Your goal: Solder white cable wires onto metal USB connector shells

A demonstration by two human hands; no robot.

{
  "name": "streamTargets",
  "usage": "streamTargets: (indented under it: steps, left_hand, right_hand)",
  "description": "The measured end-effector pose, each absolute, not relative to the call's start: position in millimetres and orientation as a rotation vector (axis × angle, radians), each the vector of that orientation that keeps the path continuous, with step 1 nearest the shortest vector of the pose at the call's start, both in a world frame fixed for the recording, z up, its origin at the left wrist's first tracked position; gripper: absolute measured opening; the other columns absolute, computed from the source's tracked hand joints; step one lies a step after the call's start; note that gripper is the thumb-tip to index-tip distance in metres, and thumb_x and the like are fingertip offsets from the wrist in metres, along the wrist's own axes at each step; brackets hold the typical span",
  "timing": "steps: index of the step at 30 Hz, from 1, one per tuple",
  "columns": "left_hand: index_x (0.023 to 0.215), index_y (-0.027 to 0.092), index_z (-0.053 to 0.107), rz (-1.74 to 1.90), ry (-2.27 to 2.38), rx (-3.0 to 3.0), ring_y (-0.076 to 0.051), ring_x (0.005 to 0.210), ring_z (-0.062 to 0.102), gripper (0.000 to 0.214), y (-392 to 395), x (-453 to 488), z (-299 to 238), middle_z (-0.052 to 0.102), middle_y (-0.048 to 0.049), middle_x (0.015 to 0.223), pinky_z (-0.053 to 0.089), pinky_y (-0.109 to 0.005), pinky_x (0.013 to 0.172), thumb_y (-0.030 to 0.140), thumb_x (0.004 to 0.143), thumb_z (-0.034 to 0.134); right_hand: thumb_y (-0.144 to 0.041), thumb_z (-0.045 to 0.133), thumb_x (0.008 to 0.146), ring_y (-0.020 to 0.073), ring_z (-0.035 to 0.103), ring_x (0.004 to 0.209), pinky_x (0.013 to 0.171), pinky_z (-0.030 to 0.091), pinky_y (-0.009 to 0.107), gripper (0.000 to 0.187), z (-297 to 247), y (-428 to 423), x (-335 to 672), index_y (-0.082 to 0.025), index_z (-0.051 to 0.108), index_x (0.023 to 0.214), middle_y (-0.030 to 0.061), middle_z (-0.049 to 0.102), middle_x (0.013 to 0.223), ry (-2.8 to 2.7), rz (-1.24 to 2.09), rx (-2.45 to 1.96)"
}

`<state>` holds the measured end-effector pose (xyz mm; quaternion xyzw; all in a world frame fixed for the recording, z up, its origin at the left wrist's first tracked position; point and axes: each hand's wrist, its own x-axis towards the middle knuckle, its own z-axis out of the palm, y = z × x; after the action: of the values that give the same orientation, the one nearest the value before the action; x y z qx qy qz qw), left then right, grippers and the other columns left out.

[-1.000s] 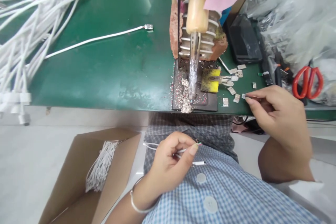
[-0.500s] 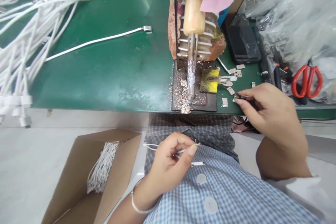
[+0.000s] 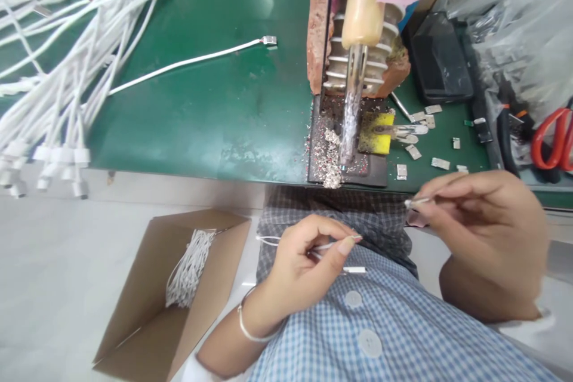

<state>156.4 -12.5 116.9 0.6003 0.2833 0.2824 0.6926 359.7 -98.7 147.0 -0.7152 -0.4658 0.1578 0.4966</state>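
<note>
My left hand (image 3: 308,262) is closed in a pinch around a thin white cable (image 3: 268,241), whose bare coloured wire ends peek out at the fingertips. The cable's other end, with a white plug (image 3: 357,270), hangs below the thumb against the checked garment. Off the table edge at right, my right hand (image 3: 487,233) pinches a small silvery metal connector piece (image 3: 418,202); blur hides its details. Loose metal USB connector shells (image 3: 440,163) lie on the table just beyond that hand. Ahead stands a soldering iron (image 3: 353,101), tip down over a dark plate with solder crumbs.
A yellow sponge (image 3: 382,134) sits beside the iron. Red-handled scissors (image 3: 550,140) and a black box (image 3: 441,65) are at right. White cables (image 3: 102,54) pile up at left, one with its connector (image 3: 269,40) stretched out. Below stands an open cardboard box (image 3: 215,298) with cables inside.
My right hand has lifted off the table with the small metal piece and come back toward my body. My left hand still pinches the cable. The whole view has shifted slightly.
</note>
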Motion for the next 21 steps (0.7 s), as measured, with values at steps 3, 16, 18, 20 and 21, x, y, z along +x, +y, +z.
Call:
streamTargets:
  steps: [3, 16, 18, 20, 21]
  left_hand:
    - [0.085, 0.016, 0.062, 0.66, 0.593, 1.362, -0.013, 0.072, 0.067, 0.007, -13, 161, 118, 0.077, -0.0109, 0.094, 0.05, -0.022, 0.06, 0.019, 0.09, 0.065]
    - [0.08, 0.017, 0.056, 0.738, 0.587, 1.341, -0.008, 0.06, 0.057, 0.012, -16, 160, 110, 0.074, -0.0091, 0.093, 0.043, -0.02, 0.052, 0.018, 0.087, 0.066]
    - [0.079, 0.017, 0.056, 0.747, 0.586, 1.345, -0.007, 0.058, 0.056, 0.012, -15, 161, 110, 0.074, -0.0085, 0.092, 0.042, -0.019, 0.051, 0.018, 0.087, 0.065]
    - [0.079, 0.017, 0.056, 0.745, 0.596, 1.326, -0.007, 0.057, 0.055, 0.013, -13, 161, 112, 0.075, -0.0078, 0.091, 0.042, -0.019, 0.05, 0.017, 0.087, 0.065]
    - [0.078, 0.017, 0.056, 0.738, 0.609, 1.302, -0.007, 0.058, 0.056, 0.013, -12, 161, 114, 0.075, -0.0077, 0.091, 0.042, -0.019, 0.05, 0.017, 0.087, 0.065]
  right_hand:
    - [-0.012, 0.066, 0.085, 0.0128, 0.061, 0.066, 0.049, 0.046, 0.024, 0.024, 142, -100, 338, -0.027, 0.062, 0.103, 0.0001, 0.066, 0.083, -1.124, 0.592, -1.61]
    - [-0.01, 0.06, 0.089, 0.0129, 0.061, 0.07, 0.055, 0.047, 0.024, 0.016, 125, -89, 327, -0.022, 0.063, 0.099, 0.0016, 0.064, 0.081, -1.377, 0.764, -1.406]
    - [-0.012, 0.06, 0.09, 0.0131, 0.061, 0.071, 0.055, 0.048, 0.024, 0.015, 125, -89, 327, -0.023, 0.062, 0.1, 0.0019, 0.064, 0.081, -1.386, 0.759, -1.409]
    - [-0.014, 0.057, 0.092, 0.0138, 0.061, 0.073, 0.057, 0.049, 0.025, 0.014, 125, -88, 328, -0.023, 0.063, 0.102, 0.0025, 0.063, 0.082, -1.366, 0.713, -1.428]
    - [-0.014, 0.055, 0.093, 0.014, 0.06, 0.074, 0.058, 0.049, 0.026, 0.015, 125, -88, 328, -0.023, 0.064, 0.102, 0.0029, 0.063, 0.083, -1.341, 0.659, -1.44]
